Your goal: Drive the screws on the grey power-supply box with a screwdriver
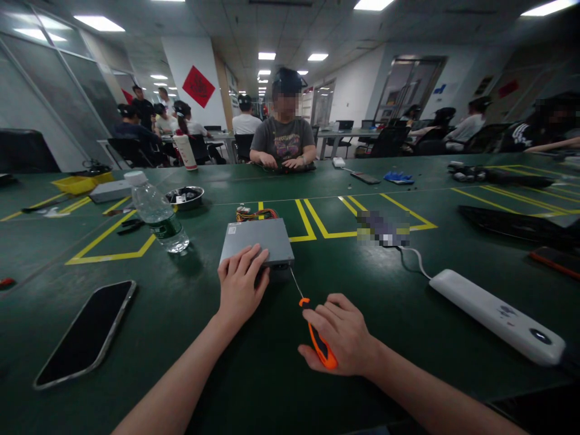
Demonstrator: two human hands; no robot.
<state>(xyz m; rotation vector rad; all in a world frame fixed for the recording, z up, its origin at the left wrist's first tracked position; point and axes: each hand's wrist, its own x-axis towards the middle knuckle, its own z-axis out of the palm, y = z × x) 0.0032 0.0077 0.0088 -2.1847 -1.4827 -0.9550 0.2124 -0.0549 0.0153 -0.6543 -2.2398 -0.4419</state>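
A grey metal computer power supply (260, 238) lies on the green table in front of me, its cable bundle (257, 213) at the far side. My left hand (242, 281) grips its near left part, fingers over the top and thumb against the near side. Orange and black, the screwdriver (322, 347) is held in my right hand (339, 335), fingers closed around the handle. Its thin shaft slants up and left, with the tip at the near right corner of the power supply; whether it sits in a screw I cannot tell.
Left of the power supply stands a water bottle (158, 214), with a metal bowl (185, 197) behind it. A phone (86, 332) lies near my left arm. On the right is a white power strip (496, 314) with its cable. Another person (285, 136) sits opposite.
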